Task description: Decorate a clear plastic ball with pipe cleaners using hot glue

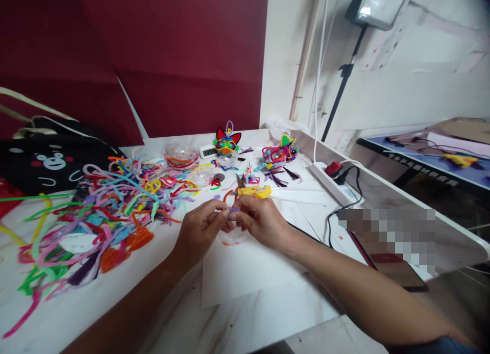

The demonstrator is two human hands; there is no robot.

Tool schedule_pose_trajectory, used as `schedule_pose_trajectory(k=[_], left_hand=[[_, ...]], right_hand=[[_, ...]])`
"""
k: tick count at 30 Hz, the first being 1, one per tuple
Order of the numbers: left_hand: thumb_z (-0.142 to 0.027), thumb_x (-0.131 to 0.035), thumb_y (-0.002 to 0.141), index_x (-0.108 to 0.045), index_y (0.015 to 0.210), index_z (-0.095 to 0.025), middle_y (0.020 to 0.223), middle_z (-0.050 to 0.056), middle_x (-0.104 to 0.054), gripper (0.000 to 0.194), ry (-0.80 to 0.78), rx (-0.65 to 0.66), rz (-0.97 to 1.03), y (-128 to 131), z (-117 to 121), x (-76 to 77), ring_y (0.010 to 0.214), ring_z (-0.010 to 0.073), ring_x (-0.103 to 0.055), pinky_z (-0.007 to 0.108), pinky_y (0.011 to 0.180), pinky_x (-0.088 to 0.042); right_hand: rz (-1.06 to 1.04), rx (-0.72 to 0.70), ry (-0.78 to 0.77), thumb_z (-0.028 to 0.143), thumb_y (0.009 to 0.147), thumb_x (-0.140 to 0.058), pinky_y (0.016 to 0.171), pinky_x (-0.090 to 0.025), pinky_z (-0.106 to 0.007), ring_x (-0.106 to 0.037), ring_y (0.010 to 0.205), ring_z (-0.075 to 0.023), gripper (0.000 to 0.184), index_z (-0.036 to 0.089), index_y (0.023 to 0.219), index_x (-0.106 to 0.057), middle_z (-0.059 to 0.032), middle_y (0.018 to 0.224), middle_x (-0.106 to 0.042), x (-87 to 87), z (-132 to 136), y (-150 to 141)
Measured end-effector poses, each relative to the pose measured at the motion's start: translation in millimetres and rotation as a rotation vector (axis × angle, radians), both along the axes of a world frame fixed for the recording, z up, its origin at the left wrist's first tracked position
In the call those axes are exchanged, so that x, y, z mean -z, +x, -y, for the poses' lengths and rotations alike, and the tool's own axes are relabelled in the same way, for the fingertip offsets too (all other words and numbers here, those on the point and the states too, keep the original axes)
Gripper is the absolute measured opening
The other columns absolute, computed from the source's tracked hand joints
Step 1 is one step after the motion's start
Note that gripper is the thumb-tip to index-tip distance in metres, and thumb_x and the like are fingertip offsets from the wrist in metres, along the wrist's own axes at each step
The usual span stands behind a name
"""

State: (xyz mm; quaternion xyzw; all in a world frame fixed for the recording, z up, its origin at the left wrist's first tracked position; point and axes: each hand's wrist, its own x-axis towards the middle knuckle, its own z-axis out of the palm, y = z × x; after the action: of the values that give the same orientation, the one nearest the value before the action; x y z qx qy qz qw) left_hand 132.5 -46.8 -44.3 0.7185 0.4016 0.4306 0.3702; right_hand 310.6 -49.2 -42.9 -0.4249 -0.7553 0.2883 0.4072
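Observation:
Both hands meet over a white sheet of paper [241, 277] at the middle of the table. My left hand [202, 226] pinches one end of a short purple pipe cleaner [234, 209]. The fingers of my right hand [264, 221] are closed on its other end. Just beyond my fingers lies a glue gun or pliers-like tool with yellow handles [254, 192], beside an orange-red loop. Below the hands a clear plastic piece [231, 237] rests on the paper, partly hidden by my fingers.
A heap of coloured pipe cleaners [126, 201] spreads over the left side. Behind stand two colourful animal-head crafts [228, 144], a digital timer [209, 152] and a bowl [181, 156]. A power strip [335, 184] with cables, a phone-like tablet [398, 272] and a black bag [49, 162] flank the table.

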Motion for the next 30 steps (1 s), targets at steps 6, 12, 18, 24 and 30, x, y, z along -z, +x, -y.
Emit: schedule_pose_trajectory(k=[6, 12, 18, 24, 30], left_hand=[[-0.038, -0.058, 0.091, -0.061, 0.084, -0.017, 0.066, 0.000, -0.067, 0.022, -0.017, 0.052, 0.005, 1.5, 1.1, -2.9, 0.060, 0.0139, -0.067, 0.024, 0.059, -0.056], [-0.040, -0.059, 0.091, -0.063, 0.091, -0.018, 0.059, -0.003, -0.060, 0.022, -0.018, 0.022, 0.092, 0.9, 0.9, 8.2, 0.045, 0.0088, -0.053, 0.019, 0.042, -0.041], [-0.036, -0.064, 0.088, -0.063, 0.094, -0.023, 0.054, -0.005, -0.060, 0.015, -0.104, -0.103, 0.240, 1.8, -0.2, 23.2, 0.045, 0.0095, -0.053, 0.019, 0.041, -0.038], [-0.033, -0.067, 0.086, -0.065, 0.094, -0.024, 0.057, -0.005, -0.062, 0.012, -0.152, -0.137, 0.230, 1.6, 0.3, 18.7, 0.049, 0.0115, -0.056, 0.021, 0.042, -0.039], [-0.032, -0.067, 0.087, -0.065, 0.096, -0.022, 0.060, -0.004, -0.062, 0.014, -0.077, -0.140, 0.186, -0.2, 1.7, 19.3, 0.048, 0.0097, -0.054, 0.019, 0.041, -0.039]], right_hand=[[0.004, -0.029, 0.061, 0.020, 0.090, -0.058, 0.059, -0.036, -0.021, -0.053, 0.060, -0.0102, 0.019, 0.020, 0.072, -0.054, 0.0029, 0.065, -0.061, -2.8, 1.7, 1.6], [0.007, 0.003, 0.113, 0.021, 0.090, -0.058, 0.059, -0.035, -0.021, -0.051, 0.059, -0.0103, 0.023, 0.020, 0.068, -0.053, 0.0030, 0.063, -0.059, -5.7, 2.6, -0.3], [0.108, 0.005, 0.167, 0.023, 0.094, -0.052, 0.062, -0.037, -0.021, -0.057, 0.065, -0.0120, 0.017, 0.021, 0.078, -0.057, -0.0002, 0.071, -0.064, -0.6, 0.6, -2.6], [0.190, 0.002, 0.194, 0.022, 0.096, -0.050, 0.063, -0.038, -0.023, -0.061, 0.069, -0.0143, 0.015, 0.021, 0.084, -0.058, -0.0026, 0.077, -0.067, 2.5, -0.6, -3.2], [0.257, 0.023, 0.198, 0.024, 0.096, -0.049, 0.063, -0.039, -0.024, -0.063, 0.069, -0.0152, 0.013, 0.020, 0.086, -0.057, -0.0038, 0.079, -0.069, 1.5, -0.6, -4.8]])
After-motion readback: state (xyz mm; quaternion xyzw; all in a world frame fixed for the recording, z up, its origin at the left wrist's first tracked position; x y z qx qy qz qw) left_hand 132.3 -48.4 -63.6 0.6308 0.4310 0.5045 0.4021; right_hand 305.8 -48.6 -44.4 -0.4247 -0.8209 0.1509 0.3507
